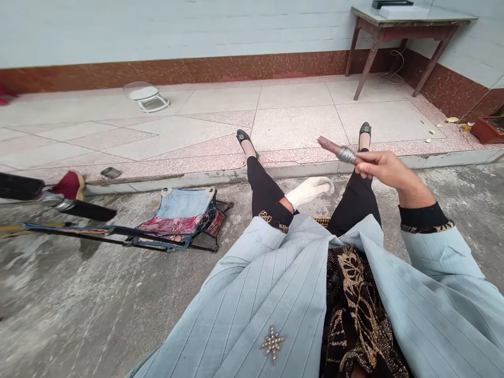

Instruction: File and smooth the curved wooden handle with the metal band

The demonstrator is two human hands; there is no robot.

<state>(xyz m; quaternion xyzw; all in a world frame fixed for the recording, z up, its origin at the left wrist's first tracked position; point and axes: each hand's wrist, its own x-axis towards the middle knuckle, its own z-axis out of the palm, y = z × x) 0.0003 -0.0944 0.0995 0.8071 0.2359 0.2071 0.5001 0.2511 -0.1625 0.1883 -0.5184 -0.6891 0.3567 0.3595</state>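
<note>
My right hand (381, 169) is closed round one end of a brown stick (328, 145), held up in front of my right knee. Silvery wire (346, 155) is wound in a thick coil about the stick, just beyond my fingers. My left hand (309, 192) wears a white glove and hovers between my knees, lower than the stick and apart from it. Its fingers look pressed together and point right; whatever may be in them is too small to make out.
A folding chair (177, 215) with patterned cloth lies to my left. Beyond the low step (299, 167) are a small white stool (147, 98) and a wooden table (417, 26). Another person's red shoe (67, 185) shows at far left, by a dark object (111, 172). A planter (488, 129) stands right.
</note>
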